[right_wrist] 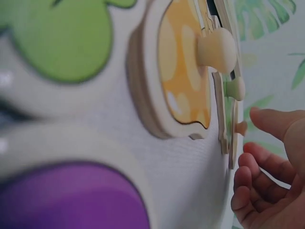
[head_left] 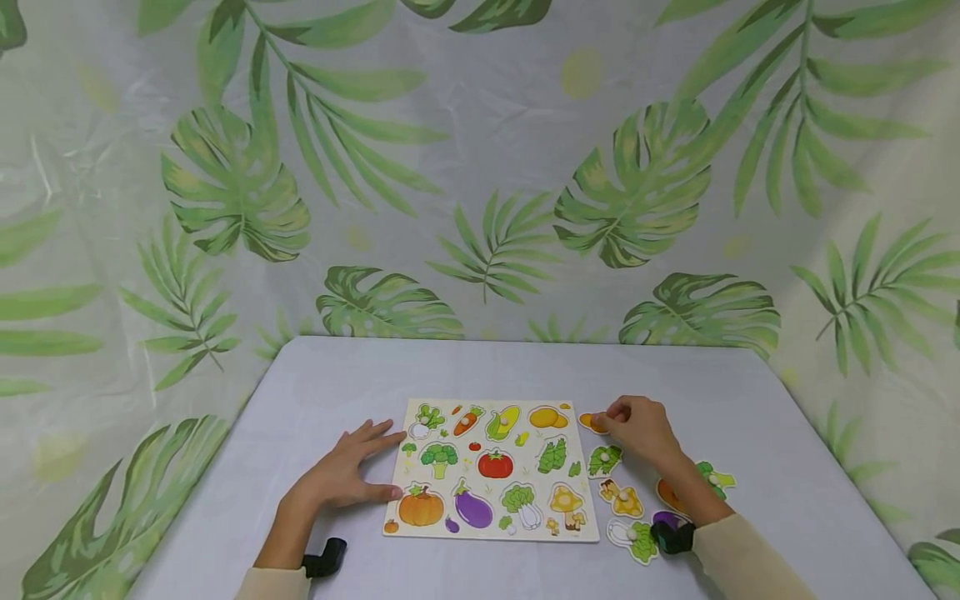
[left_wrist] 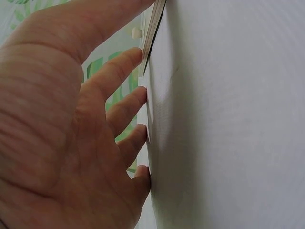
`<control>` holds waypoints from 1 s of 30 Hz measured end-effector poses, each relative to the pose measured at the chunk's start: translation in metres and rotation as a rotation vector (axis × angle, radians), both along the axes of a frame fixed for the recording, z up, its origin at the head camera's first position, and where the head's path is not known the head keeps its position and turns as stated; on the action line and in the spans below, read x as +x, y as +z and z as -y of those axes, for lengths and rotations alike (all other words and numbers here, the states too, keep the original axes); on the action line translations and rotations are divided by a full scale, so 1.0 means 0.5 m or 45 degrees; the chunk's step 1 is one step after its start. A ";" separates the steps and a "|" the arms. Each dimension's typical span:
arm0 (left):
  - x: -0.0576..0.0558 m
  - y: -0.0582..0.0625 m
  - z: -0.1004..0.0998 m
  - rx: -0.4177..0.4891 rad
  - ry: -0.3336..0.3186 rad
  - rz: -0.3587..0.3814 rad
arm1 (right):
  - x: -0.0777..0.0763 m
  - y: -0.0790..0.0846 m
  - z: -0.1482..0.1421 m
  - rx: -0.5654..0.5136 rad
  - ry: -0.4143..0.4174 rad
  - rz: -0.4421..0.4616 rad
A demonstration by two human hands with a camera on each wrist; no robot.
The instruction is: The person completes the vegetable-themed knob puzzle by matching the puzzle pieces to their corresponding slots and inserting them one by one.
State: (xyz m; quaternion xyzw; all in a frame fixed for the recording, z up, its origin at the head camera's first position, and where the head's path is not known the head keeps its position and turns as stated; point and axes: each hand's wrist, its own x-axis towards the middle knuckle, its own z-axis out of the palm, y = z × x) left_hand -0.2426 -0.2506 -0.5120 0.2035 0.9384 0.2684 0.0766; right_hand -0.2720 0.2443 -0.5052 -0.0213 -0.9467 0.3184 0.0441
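Note:
A wooden vegetable puzzle board [head_left: 457, 457] lies on the white table. My left hand [head_left: 347, 471] is at its left side, fingers spread, thumb and index finger touching the board's edge [left_wrist: 151, 36]. Right of the board's top corner, my right hand [head_left: 641, 427] is over the potato piece [head_left: 587, 422], partly covering it. In the right wrist view, thumb and index finger stand apart around a small wooden knob [right_wrist: 241, 128], without visibly pinching it. Below lie a leafy green piece [head_left: 603, 461], a mushroom piece [head_left: 626, 502] and a bok choy piece [head_left: 641, 542].
Under the right forearm lie an orange piece [head_left: 667, 495] and an eggplant piece [head_left: 666, 519], both partly hidden. A broccoli piece [head_left: 720, 479] is farther right. A leaf-patterned curtain [head_left: 495, 167] hangs behind the table [head_left: 337, 367].

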 end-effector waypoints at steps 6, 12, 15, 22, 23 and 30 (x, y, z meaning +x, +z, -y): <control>0.007 0.003 0.002 -0.008 0.012 0.018 | -0.007 -0.011 0.005 0.005 0.030 0.020; 0.009 0.002 0.003 -0.011 0.018 0.019 | -0.010 -0.010 0.010 0.004 0.025 0.030; 0.007 0.003 0.001 -0.005 0.017 0.015 | -0.009 -0.008 0.011 -0.004 0.014 0.038; 0.005 0.005 0.000 0.001 0.009 0.020 | -0.011 -0.011 0.011 -0.003 0.021 0.031; 0.005 0.006 0.000 0.002 0.009 0.022 | -0.011 -0.012 0.010 -0.002 0.021 0.030; 0.002 0.004 -0.001 0.001 0.013 0.025 | -0.011 -0.011 0.006 -0.008 0.004 0.014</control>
